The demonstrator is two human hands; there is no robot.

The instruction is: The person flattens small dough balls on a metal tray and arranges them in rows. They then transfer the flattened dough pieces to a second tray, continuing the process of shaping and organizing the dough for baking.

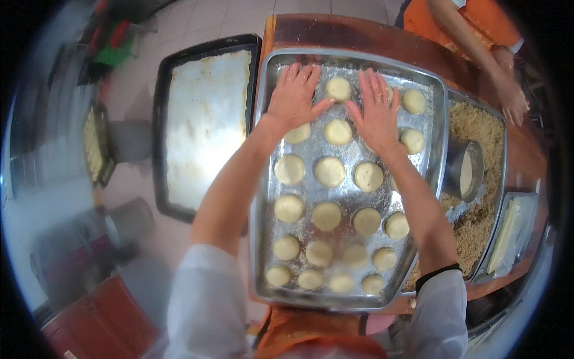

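Note:
A large metal tray [442, 125] in front of me holds rows of pale, flattened dough rounds [330, 172] on a floury, crumb-dusted surface. My left hand [296, 99] lies palm down at the tray's far left corner, fingers spread, covering what is beneath it. Right of it, my right hand [378, 116] is also palm down with fingers stretched out, over dough in the far row; an edge of one round shows beside its fingers. Between the two hands one dough round [339, 89] is uncovered, close to both thumbs. Neither hand grasps anything.
The tray rests on a brown wooden table [353, 30]. To the right is a tray of brown crumbs [478, 122] with a metal cylinder [472, 170], then a plastic bag [514, 233]. A dark-rimmed baking tray [209, 119] stands left. Another person's hand [513, 99] is at far right.

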